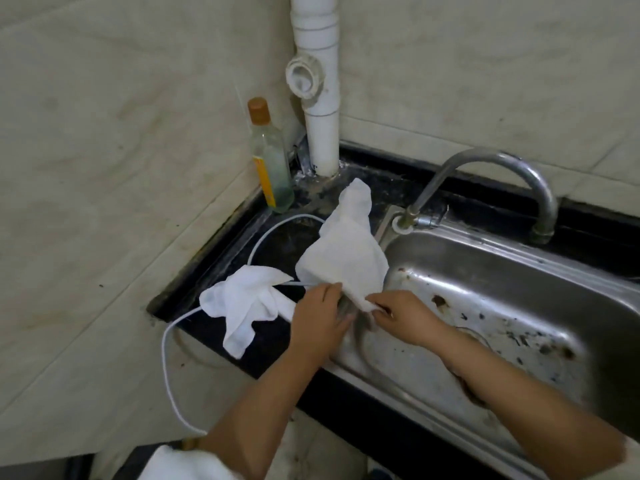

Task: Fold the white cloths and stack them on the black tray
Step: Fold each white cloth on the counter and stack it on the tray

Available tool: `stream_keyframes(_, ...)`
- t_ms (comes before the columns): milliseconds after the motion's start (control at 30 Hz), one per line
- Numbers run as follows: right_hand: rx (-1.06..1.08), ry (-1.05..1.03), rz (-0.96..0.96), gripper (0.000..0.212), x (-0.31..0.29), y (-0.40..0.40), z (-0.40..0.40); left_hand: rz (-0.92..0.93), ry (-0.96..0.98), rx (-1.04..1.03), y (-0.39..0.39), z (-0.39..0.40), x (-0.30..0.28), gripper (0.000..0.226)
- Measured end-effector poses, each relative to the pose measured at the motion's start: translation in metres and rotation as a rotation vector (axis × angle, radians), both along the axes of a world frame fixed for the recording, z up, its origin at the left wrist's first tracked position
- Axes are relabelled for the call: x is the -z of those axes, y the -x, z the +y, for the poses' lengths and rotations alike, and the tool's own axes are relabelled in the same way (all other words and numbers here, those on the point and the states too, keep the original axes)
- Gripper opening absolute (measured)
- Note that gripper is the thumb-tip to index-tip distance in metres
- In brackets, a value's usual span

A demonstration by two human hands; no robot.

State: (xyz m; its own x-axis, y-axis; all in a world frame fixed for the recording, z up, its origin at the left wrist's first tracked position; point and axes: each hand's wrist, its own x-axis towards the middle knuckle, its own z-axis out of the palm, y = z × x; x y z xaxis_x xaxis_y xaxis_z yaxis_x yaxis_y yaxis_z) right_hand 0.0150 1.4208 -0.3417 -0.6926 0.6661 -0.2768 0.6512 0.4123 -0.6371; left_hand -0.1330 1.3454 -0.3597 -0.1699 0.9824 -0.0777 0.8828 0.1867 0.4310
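A crumpled white cloth (pixel 344 252) lies on the black counter beside the sink's left rim, its far end pointing at the wall pipe. My right hand (pixel 403 315) pinches its near corner between thumb and fingers. My left hand (pixel 320 315) touches the cloth's near edge with its fingertips; whether they grip it I cannot tell. A second white cloth (pixel 244 306) lies bunched on the counter to the left, partly under my left hand. No black tray shows in the head view.
A steel sink (pixel 512 306) with a curved tap (pixel 502 174) fills the right. A glass bottle (pixel 272 161) with an orange cap stands in the corner by a white drain pipe (pixel 320 98). A white cable (pixel 173 358) loops over the black counter (pixel 207 327). Tiled walls stand close behind.
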Motion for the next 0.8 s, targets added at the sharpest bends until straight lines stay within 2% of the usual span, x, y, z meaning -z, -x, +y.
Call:
stream_keyframes(133,-0.148,-0.016,-0.055,0.025,-0.035,-0.032,0.014,0.04,-0.104,0.119,-0.03,0.031,-0.006,0.026)
stream_keyframes(233,-0.102,-0.111,-0.02,0.025,-0.055,-0.048,0.017,0.113,-0.219,0.184,-0.031,0.032,-0.012,0.026)
stream_keyframes(333,-0.031,-0.206,0.024,0.025,-0.08,-0.064,0.016,0.199,-0.386,0.209,-0.023,0.031,-0.032,0.013)
stream_keyframes(567,0.223,-0.294,0.119,0.021,-0.125,-0.155,-0.03,0.322,-0.633,0.607,-0.059,0.013,-0.096,0.027)
stream_keyframes(633,0.312,-0.273,0.092,0.021,-0.128,-0.188,-0.051,0.357,-0.53,0.717,-0.088,0.014,-0.102,0.029)
stream_keyframes(700,0.407,-0.256,0.061,0.021,-0.127,-0.226,-0.075,0.35,-0.253,0.774,-0.133,0.019,-0.113,0.034)
stream_keyframes(733,0.465,-0.251,0.057,0.02,-0.126,-0.247,-0.088,0.391,-0.176,0.794,-0.158,0.021,-0.112,0.035)
stream_keyframes(767,0.525,-0.249,0.054,0.019,-0.125,-0.268,-0.103,0.398,-0.19,0.851,-0.185,0.022,-0.116,0.034)
stream_keyframes(800,0.592,-0.246,0.051,0.018,-0.123,-0.29,-0.117,0.421,-0.282,0.957,-0.213,0.019,-0.12,0.031)
